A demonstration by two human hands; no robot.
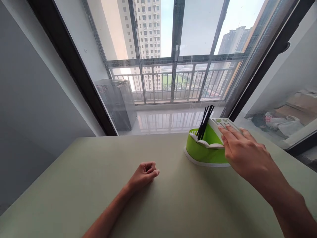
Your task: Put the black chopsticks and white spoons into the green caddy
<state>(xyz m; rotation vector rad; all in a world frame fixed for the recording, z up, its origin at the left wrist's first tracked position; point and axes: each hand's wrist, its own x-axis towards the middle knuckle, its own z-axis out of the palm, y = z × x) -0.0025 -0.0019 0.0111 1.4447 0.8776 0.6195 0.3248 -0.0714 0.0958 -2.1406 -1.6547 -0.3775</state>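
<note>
A green and white utensil holder [203, 152] stands on the pale green table [74, 185], toward the far right. Several black chopsticks [205, 121] stick up out of it. My right hand [241, 148] lies on top of the holder's near right side with the fingers stretched out flat across its white lid. My left hand [145, 173] rests on the table in the middle, curled into a loose fist with nothing visible in it.
The table's far edge meets a large window [170, 66] looking onto a balcony with railings and tall buildings. A dark boxy appliance [119, 102] stands on the balcony at left. Bags and boxes [284, 119] lie behind glass at right.
</note>
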